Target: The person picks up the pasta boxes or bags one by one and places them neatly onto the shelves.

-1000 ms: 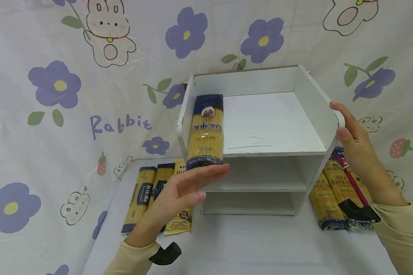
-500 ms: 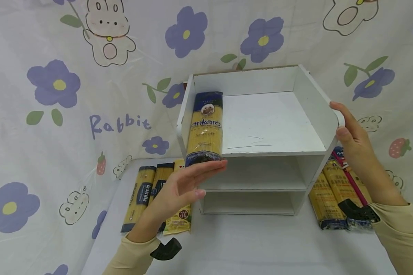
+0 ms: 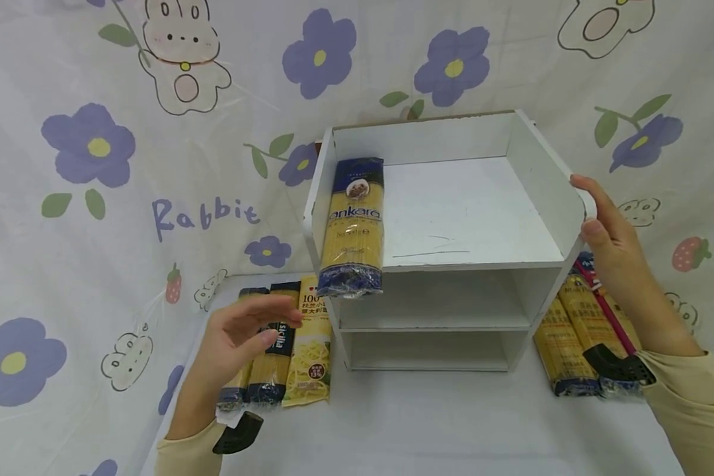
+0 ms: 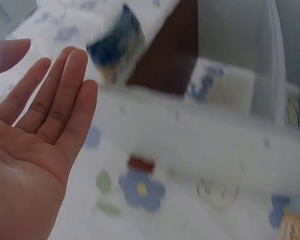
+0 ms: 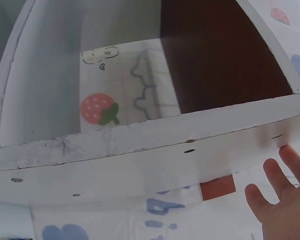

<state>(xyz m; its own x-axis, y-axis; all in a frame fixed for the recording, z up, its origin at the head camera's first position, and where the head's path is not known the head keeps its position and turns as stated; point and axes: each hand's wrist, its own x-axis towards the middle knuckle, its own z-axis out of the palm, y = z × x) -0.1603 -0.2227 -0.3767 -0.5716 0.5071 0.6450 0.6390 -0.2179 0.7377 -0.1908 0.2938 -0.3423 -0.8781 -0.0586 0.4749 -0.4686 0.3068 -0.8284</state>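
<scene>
My left hand hovers over the packets left of the white shelf unit, touching nothing; in the left wrist view its fingers are extended. A yellow-and-blue spaghetti packet lies on the top tier against its left side panel, its lower end jutting past the front edge. That packet's blue end is blurred in the left wrist view. My right hand holds the front corner of the shelf's right panel, thumb at the front edge. In the right wrist view, fingertips meet the panel's outer face.
Left of the shelf lie two dark-banded spaghetti packets and a yellow pasta packet. More spaghetti packets lie at the right, under a pink strip. A patterned cloth hangs behind the white table.
My left hand has left the lower end of the spaghetti packet on the top tier and moved left and down. That packet slid slightly further back earlier. My right hand stays put.
</scene>
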